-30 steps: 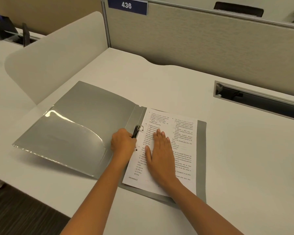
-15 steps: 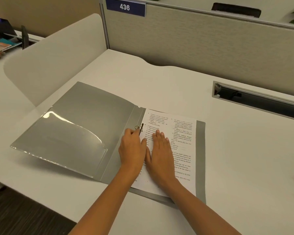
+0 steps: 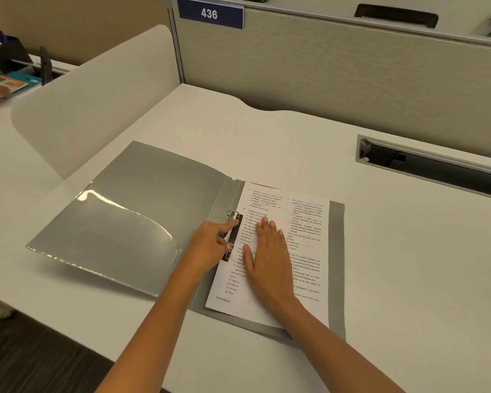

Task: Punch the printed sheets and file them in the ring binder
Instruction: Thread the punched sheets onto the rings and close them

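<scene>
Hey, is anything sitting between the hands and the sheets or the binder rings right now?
Nothing visible. The right hand lies flat on the sheets, and the left hand touches the ring clip at their left edge, inside the open binder.

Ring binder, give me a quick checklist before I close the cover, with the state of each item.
1. Ring binder lies open flat on the desk: ok.
2. Printed sheets sit on its right half: ok.
3. Right hand flat on the sheets: ok.
4. Left hand at the ring mechanism: ok.
5. Upper ring closed: cannot tell.
6. Lower ring through the paper: cannot tell, hidden.
</scene>
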`<state>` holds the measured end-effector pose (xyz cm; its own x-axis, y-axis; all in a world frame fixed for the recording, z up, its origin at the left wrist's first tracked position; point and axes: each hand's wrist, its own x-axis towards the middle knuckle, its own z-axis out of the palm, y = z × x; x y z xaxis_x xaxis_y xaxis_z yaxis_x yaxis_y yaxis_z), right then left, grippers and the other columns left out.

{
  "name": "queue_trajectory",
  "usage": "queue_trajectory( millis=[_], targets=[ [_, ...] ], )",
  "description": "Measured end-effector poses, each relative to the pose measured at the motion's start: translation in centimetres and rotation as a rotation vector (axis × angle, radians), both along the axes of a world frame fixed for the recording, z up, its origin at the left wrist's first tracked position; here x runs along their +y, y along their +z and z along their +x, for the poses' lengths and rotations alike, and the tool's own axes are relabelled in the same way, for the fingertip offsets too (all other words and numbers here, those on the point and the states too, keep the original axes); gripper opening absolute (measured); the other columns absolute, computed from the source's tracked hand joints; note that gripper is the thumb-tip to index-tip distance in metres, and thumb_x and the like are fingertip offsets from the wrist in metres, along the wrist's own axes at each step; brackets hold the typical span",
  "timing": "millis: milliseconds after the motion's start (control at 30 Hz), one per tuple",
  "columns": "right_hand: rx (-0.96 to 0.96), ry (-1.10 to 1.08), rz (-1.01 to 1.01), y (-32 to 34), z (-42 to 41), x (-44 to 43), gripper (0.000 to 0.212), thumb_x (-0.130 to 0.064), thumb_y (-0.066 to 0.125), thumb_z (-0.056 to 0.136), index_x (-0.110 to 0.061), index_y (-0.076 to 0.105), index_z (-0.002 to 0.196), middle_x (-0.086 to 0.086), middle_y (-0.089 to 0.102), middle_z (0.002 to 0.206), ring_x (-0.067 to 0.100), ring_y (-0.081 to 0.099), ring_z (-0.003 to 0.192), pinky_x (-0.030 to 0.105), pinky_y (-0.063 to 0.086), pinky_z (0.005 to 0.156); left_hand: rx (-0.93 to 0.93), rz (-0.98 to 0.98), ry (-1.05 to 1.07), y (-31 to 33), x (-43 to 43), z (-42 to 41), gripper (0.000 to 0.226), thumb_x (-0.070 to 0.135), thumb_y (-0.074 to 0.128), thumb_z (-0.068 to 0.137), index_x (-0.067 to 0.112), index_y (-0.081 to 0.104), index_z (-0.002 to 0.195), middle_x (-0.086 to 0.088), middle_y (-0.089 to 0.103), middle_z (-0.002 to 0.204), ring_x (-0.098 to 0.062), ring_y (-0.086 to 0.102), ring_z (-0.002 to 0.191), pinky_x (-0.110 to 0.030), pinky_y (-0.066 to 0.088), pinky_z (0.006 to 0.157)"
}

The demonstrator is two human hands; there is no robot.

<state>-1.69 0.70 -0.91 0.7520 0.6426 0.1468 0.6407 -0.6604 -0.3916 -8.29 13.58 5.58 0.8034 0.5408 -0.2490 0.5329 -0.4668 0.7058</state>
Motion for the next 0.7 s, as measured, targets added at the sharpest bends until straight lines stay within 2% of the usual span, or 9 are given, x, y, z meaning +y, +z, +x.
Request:
queue_trajectory(
  millis=[67,167,300,467,600,700],
  targets=[
    [-0.001,0.001,0.004,0.0,0.0,0.0,0.067,-0.046,0.018,0.095,-0.01,0.023,0.152,0.005,0.017,0.161,0.017,0.01,0.149,0.032,0.001,0.121,-0.001,-0.011,-0.006,-0.1,-0.2,0.1,0.064,0.004,0.067,0.086,0.024,0.044,0.143,-0.001,0.051,0.11,-0.016,0.06,0.091,-0.032,0.054,0.088],
    [-0.002,-0.001,0.006,0.0,0.1,0.0,0.067,-0.046,0.019,0.095,-0.01,0.024,0.151,0.005,0.018,0.16,0.017,0.011,0.149,0.032,0.002,0.121,-0.012,0.021,-0.027,-0.4,-0.3,-0.2,0.073,0.009,0.073,0.082,0.024,0.04,0.145,-0.007,0.048,0.124,-0.012,0.052,0.097,-0.026,0.05,0.087],
    [0.006,0.001,0.006,-0.1,0.1,0.0,0.069,-0.048,0.016,0.094,-0.01,0.023,0.152,0.005,0.016,0.161,0.017,0.01,0.149,0.033,0.003,0.121,0.011,0.046,-0.052,-1.0,0.4,-0.8,0.078,0.011,0.079,0.076,0.026,0.042,0.143,-0.004,0.05,0.122,-0.013,0.053,0.098,-0.028,0.049,0.089],
    [0.0,0.002,0.005,-0.2,0.1,0.0,0.067,-0.046,0.019,0.095,-0.01,0.022,0.152,0.005,0.016,0.161,0.017,0.01,0.149,0.031,0.0,0.121,-0.012,0.077,-0.15,-1.5,0.5,-1.9,0.077,0.01,0.079,0.075,0.027,0.043,0.141,0.003,0.045,0.112,-0.011,0.05,0.099,-0.016,0.046,0.082],
    [0.014,0.0,0.002,0.0,0.1,0.0,0.069,-0.048,0.015,0.095,-0.011,0.02,0.152,0.004,0.014,0.161,0.017,0.008,0.149,0.031,-0.001,0.121,-0.035,0.156,-0.168,-2.1,-0.4,-2.1,0.074,0.007,0.074,0.079,0.021,0.04,0.143,0.003,0.042,0.115,-0.011,0.046,0.104,-0.025,0.049,0.093],
    [0.018,0.003,-0.002,0.0,0.1,0.0,0.07,-0.049,0.012,0.094,-0.012,0.018,0.153,0.003,0.012,0.162,0.017,0.006,0.15,0.032,-0.001,0.121,0.01,0.209,-0.222,-2.3,-0.4,-1.7,0.081,0.009,0.075,0.08,0.019,0.031,0.148,-0.004,0.041,0.125,-0.012,0.043,0.109,-0.024,0.045,0.096]
  ],
)
